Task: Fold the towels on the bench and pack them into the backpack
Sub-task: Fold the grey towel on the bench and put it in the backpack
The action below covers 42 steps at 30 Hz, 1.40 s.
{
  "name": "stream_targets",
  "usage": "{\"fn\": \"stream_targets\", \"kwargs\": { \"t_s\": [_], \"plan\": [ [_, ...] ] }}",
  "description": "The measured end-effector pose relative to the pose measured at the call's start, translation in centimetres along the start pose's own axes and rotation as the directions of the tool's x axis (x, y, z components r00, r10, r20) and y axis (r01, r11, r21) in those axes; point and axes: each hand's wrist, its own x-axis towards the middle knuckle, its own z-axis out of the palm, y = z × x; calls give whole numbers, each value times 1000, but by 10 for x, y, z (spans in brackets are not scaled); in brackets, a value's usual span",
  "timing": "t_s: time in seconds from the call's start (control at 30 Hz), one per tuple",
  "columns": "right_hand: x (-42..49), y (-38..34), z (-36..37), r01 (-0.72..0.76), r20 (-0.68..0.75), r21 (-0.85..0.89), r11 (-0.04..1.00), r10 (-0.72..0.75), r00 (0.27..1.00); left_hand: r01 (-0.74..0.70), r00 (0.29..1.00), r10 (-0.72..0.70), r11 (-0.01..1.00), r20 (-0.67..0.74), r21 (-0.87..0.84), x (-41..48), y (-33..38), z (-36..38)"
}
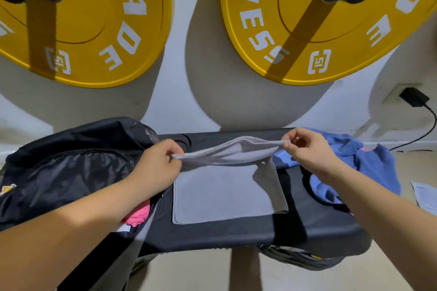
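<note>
A grey towel (220,194) lies on the black bench (236,234), its far half lifted off the pad. My left hand (160,165) pinches the towel's left far corner. My right hand (307,149) pinches the right far corner, so the raised edge sags between them. A black backpack (63,172) sits on the bench's left end, under my left forearm, with something pink (138,216) showing at its opening. A crumpled blue towel (369,163) lies on the right end of the bench, partly behind my right arm.
Two yellow weight plates (94,30) (319,26) hang on pegs on the wall behind the bench. A black charger (413,97) with a cable is plugged in at the right. A white paper (425,196) lies on the floor at the right.
</note>
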Motion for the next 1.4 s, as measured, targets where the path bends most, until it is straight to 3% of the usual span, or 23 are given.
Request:
{"fn": "stream_targets", "kwargs": {
  "t_s": [0.1,0.2,0.33,0.53,0.7,0.77,0.8,0.9,0.97,1.07,1.13,1.27,1.4],
  "plan": [
    [-12,0,-20,-39,248,-78,996,58,967,-143,982,124,981,141,133,-21,-17,-5],
    [-26,10,-28,-63,403,-226,972,153,902,-365,909,254,869,331,334,-38,-34,-3],
    [-48,27,-15,71,465,-477,876,183,866,-472,845,176,688,505,551,-48,-39,3],
    [-57,31,4,114,473,-553,825,198,859,-548,808,102,493,580,676,-46,-32,11],
    [-48,35,10,122,537,-634,764,322,780,-582,786,13,352,618,733,-47,-32,22],
    [-40,31,11,29,527,-641,767,411,744,-551,801,-14,374,598,746,-46,-26,26],
    [-35,28,11,-18,486,-637,770,420,766,-520,820,-1,415,572,747,-44,-22,27],
    [-21,29,20,45,266,-607,794,149,952,-463,880,194,548,433,696,-28,-21,29],
    [-17,29,33,107,172,-614,782,-1,985,-468,884,313,579,348,668,-6,-28,31],
    [-5,33,52,178,273,-603,778,-8,962,-380,923,193,604,334,700,19,-31,38],
    [3,32,63,177,313,-604,777,28,949,-344,929,86,559,360,754,25,-31,45],
    [12,38,75,95,286,-691,717,151,946,-328,927,30,545,373,771,29,-29,55],
    [12,36,74,145,275,-705,695,78,958,-291,929,-32,554,369,780,32,-25,54]
  ]
}}
